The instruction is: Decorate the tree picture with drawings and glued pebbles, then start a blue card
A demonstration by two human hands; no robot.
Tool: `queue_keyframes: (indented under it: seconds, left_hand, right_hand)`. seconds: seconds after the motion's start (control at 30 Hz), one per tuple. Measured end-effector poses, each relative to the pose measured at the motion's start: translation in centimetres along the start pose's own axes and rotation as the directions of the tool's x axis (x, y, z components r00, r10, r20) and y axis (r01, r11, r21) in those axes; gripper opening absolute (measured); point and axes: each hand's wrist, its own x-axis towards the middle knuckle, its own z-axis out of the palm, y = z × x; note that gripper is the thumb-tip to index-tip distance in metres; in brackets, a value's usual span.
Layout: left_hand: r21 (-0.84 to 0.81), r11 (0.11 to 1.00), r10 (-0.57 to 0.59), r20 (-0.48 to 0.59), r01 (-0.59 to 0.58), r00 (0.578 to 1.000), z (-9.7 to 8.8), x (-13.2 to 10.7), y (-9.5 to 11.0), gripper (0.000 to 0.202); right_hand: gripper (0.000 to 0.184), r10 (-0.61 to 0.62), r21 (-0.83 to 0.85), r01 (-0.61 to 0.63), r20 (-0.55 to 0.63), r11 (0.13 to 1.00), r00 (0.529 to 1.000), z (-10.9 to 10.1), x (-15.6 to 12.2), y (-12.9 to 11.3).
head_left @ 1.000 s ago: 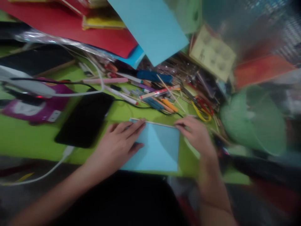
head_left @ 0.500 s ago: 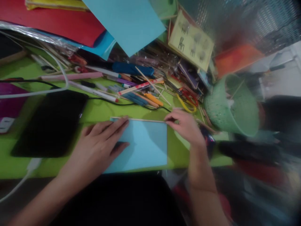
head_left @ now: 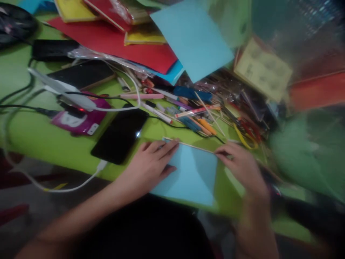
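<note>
A light blue sheet of paper [head_left: 192,176] lies at the table's near edge. Along its far edge runs a thin wooden stick [head_left: 198,147]. My left hand [head_left: 153,163] rests on the paper's left side, fingers stretched out, with the fingertips on the stick's left part. At the far right corner my right hand [head_left: 241,163] pinches the stick's right end between thumb and fingertips. Beyond the paper, pens and loose sticks surround an orange marker [head_left: 207,126] and scissors with yellow and red handles [head_left: 246,135].
A black phone [head_left: 121,133] with a white cable lies left of the paper. Further left are a power adapter [head_left: 71,97] and a purple pack [head_left: 81,120]. Red paper [head_left: 129,54] and another blue sheet [head_left: 194,39] lie behind. A green basket [head_left: 309,151] stands at right.
The camera view has swung left, so everything appears shifted right and slightly tilted. Both hands keep their places on the paper and stick.
</note>
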Motion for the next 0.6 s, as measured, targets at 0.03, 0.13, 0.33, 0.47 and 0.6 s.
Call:
queue_keyframes:
  seconds: [0.03,0.13,0.33,0.47,0.6]
  left_hand:
    - [-0.001,1.000,-0.003,0.000,0.003,1.000,0.0,0.0,0.0,0.050]
    - [-0.002,1.000,-0.010,0.006,0.010,1.000,0.0,0.0,0.0,0.053]
    - [-0.016,1.000,0.005,0.000,-0.005,1.000,0.2,-0.4,-0.1,0.054]
    - [-0.011,1.000,0.020,-0.016,-0.020,1.000,0.3,-0.5,-0.4,0.049]
    - [-0.026,0.997,0.076,-0.067,-0.078,0.995,0.4,-0.5,-0.6,0.042]
  right_hand:
    - [0.010,-0.004,-0.005,0.004,-0.001,1.000,1.000,0.0,0.0,0.1]
    - [0.007,0.001,-0.013,-0.001,-0.003,1.000,1.000,0.2,0.1,0.1]
    - [0.008,0.021,-0.130,-0.020,0.004,0.991,1.000,0.7,0.2,0.1]
    - [0.011,0.042,-0.195,-0.057,-0.083,0.979,0.996,1.1,0.8,0.7]
    - [0.012,0.091,-0.102,-0.118,-0.237,0.988,0.967,0.5,0.5,0.7]
